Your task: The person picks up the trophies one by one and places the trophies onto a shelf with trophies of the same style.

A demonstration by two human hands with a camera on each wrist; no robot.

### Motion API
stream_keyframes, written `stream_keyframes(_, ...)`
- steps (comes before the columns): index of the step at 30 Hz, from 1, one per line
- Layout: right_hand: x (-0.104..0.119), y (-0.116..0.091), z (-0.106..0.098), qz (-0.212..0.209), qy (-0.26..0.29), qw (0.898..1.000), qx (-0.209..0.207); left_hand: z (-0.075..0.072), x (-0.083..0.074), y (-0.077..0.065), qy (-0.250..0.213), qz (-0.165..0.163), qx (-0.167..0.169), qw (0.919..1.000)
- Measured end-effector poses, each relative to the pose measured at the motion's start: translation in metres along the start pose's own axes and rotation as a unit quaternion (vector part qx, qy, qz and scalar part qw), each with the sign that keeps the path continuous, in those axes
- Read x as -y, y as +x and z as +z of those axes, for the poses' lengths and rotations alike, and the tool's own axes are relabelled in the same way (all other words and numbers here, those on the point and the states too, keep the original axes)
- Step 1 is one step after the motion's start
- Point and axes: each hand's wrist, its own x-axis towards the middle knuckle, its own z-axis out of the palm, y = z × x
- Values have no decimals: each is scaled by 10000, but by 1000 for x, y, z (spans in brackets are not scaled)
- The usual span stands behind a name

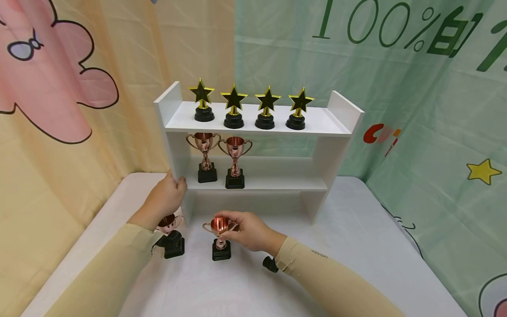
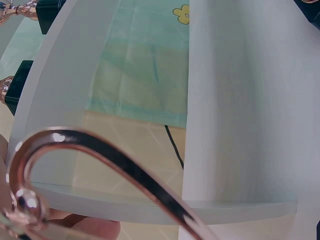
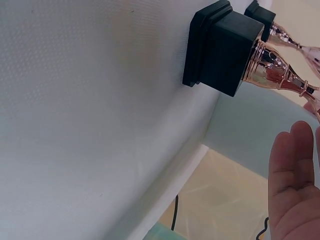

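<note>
Head view, read from my remote station: the left hand [image 1: 169, 196] grips the left side panel [image 1: 176, 152] of the white shelf [image 1: 285, 176], thumb on the inner side; I take it as a brace. Next along, the right hand [image 1: 247, 231] pinches the bowl of a copper cup trophy [image 1: 221, 241], which is upright before the shelf's lowest opening. Base on the table [image 1: 253, 295] or just above it: I cannot tell. Right wrist view gives me outer fingers [image 3: 296, 165] straight; the pinch itself falls outside that frame. My judgement: step in hand is lifting or setting down this one cup; the next move calls for a firm pinch, the base level and the panel steady. Surroundings, left to right: a second cup trophy [image 1: 175, 252] on the table, partly under the left forearm, its copper handle [image 2: 117, 159] looming in left wrist view, a likely snag for that sleeve. Above, two cup trophies [image 1: 235, 147] side by side on the middle board, handles close together, and four star trophies [image 1: 265, 107] along the top. The middle board's front edge overhangs any inward path. Far right, printed curtain [image 1: 435, 132], well apart from the work.
</note>
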Motion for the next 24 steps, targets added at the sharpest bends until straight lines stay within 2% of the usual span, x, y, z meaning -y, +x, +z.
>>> stream_keyframes(24, 1, 0, -1, -98, -47, 9999, 32, 0, 0, -1, -61, -11, 36, 10000)
